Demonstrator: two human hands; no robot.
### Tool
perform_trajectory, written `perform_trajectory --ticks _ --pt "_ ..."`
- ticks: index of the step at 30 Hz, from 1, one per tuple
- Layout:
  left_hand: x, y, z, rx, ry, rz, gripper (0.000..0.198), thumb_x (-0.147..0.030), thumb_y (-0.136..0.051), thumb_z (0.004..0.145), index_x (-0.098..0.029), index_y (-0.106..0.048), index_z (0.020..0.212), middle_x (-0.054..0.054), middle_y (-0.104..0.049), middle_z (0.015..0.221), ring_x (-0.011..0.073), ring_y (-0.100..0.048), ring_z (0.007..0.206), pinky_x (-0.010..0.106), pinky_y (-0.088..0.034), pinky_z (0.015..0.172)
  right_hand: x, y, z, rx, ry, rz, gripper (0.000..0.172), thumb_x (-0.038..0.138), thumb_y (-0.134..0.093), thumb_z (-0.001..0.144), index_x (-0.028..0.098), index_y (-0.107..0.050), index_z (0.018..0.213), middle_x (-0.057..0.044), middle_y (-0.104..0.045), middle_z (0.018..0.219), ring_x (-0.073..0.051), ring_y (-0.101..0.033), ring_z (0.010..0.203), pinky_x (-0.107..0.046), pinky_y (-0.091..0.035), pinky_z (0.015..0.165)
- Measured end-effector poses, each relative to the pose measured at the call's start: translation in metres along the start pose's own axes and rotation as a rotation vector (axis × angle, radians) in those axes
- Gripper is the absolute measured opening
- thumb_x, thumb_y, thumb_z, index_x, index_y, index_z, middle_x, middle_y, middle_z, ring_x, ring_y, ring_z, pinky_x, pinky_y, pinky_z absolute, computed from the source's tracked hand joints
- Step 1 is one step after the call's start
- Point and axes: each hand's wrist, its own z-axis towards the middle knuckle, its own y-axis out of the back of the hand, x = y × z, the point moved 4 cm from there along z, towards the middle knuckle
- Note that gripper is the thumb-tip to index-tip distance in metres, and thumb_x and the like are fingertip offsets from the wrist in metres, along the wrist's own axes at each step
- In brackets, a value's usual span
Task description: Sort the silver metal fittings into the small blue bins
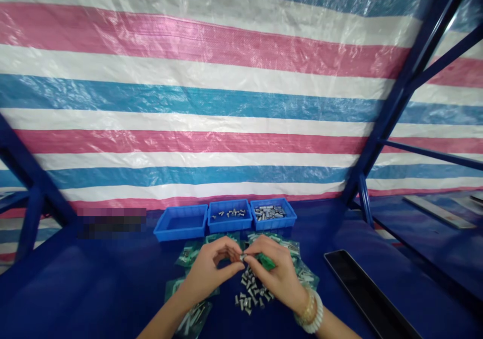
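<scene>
Silver metal part [242, 257]: pinched at the fingertips between both hands, about equally near each; long axis too small to tell.
Left hand [210, 271]: fingers curled, gripping the part.
Right hand [275, 276]: closed on the part, over a green plastic packet [266, 261].
Loose metal parts [251, 291]: heaped just below the hands.

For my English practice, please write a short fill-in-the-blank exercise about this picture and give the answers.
The left hand and the right hand meet above a pile of small metal parts on a ____ work surface. Behind them stand ____ blue plastic trays. The white beaded bracelet is on the ____ wrist.

Answers: blue; three; right.
</scene>
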Motion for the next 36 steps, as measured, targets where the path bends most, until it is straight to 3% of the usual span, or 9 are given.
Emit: perform_trajectory --ticks 6,12,18,21,26,29,34,36 --pt "-0.001 -0.001 -0.001 -0.153 -0.196 0.113 0.006 -0.018 -0.069 0.079 -0.019 -0.070 0.085 0.001 -0.061 0.079 0.0148 -0.061 0.074 0.026 -0.050 0.070 -0.006 -0.004 0.000 0.025 -0.118 0.019 0.015 0.019 -0.060 0.092 0.017 -0.070 0.081 -0.004 -0.067 0.074 -0.017 -0.061 0.070 -0.027 -0.046 0.067" --pt "-0.001 -0.004 -0.005 -0.154 -0.313 0.197 0.011 -0.013 -0.067 0.081 -0.021 -0.072 0.088 0.004 -0.067 0.090 0.0173 -0.068 0.084 0.027 -0.053 0.075 -0.007 -0.019 -0.004 0.173 -0.148 0.114 0.019 0.013 -0.054 0.090 0.017 -0.068 0.079 -0.001 -0.062 0.071 -0.015 -0.058 0.067 -0.024 -0.045 0.064" --pt "-0.015 0.016 0.014 -0.360 -0.451 0.499 0.011 -0.019 -0.065 0.087 -0.023 -0.073 0.094 0.004 -0.073 0.090 0.0184 -0.069 0.085 0.029 -0.054 0.079 -0.012 -0.018 -0.006 0.126 -0.081 0.076 0.029 0.003 -0.049 0.088 0.019 -0.072 0.094 -0.004 -0.070 0.082 -0.017 -0.066 0.080 -0.027 -0.050 0.076" --pt "-0.012 0.030 0.045 -0.399 -0.418 0.633 0.014 -0.025 -0.062 0.089 -0.022 -0.074 0.097 0.005 -0.075 0.095 0.0207 -0.070 0.090 0.033 -0.056 0.083 -0.015 -0.013 -0.007 0.051 -0.045 0.026 0.029 0.004 -0.048 0.089 0.020 -0.072 0.093 -0.004 -0.069 0.079 -0.017 -0.066 0.077 -0.027 -0.050 0.072" --pt "0.019 0.046 0.078 -0.405 -0.300 0.780 0.024 -0.023 -0.061 0.088 -0.019 -0.071 0.108 0.008 -0.077 0.104 0.0234 -0.072 0.093 0.037 -0.057 0.086 -0.019 0.000 0.000 -0.033 -0.004 -0.112 0.026 0.007 -0.046 0.089 0.018 -0.070 0.091 -0.004 -0.069 0.078 -0.017 -0.066 0.076 -0.027 -0.052 0.071" --pt "0.036 0.047 0.068 -0.385 -0.228 0.912 0.027 -0.024 -0.061 0.087 -0.021 -0.071 0.112 0.010 -0.075 0.113 0.0272 -0.068 0.105 0.043 -0.052 0.094 -0.027 0.009 0.006 -0.042 -0.030 -0.245 0.026 0.007 -0.045 0.089 0.018 -0.068 0.093 -0.005 -0.070 0.081 -0.017 -0.067 0.079 -0.028 -0.053 0.074" --pt "0.045 0.044 0.036 -0.420 -0.093 1.140 0.034 -0.034 -0.058 0.090 -0.023 -0.069 0.120 0.021 -0.054 0.141 0.0430 -0.048 0.128 0.067 -0.033 0.101 -0.047 0.018 0.009 -0.014 -0.094 -0.394 0.032 0.007 -0.045 0.087 0.017 -0.067 0.109 -0.010 -0.069 0.100 -0.024 -0.068 0.091 -0.037 -0.056 0.081" --pt "0.047 0.043 0.030 -0.405 -0.053 1.195 0.033 -0.037 -0.055 0.092 -0.023 -0.068 0.119 0.022 -0.051 0.143 0.0424 -0.049 0.127 0.068 -0.031 0.101 -0.056 0.019 0.008 -0.004 -0.122 -0.458 0.037 0.008 -0.045 0.087 0.016 -0.065 0.118 -0.013 -0.067 0.111 -0.027 -0.067 0.098 -0.043 -0.056 0.085"
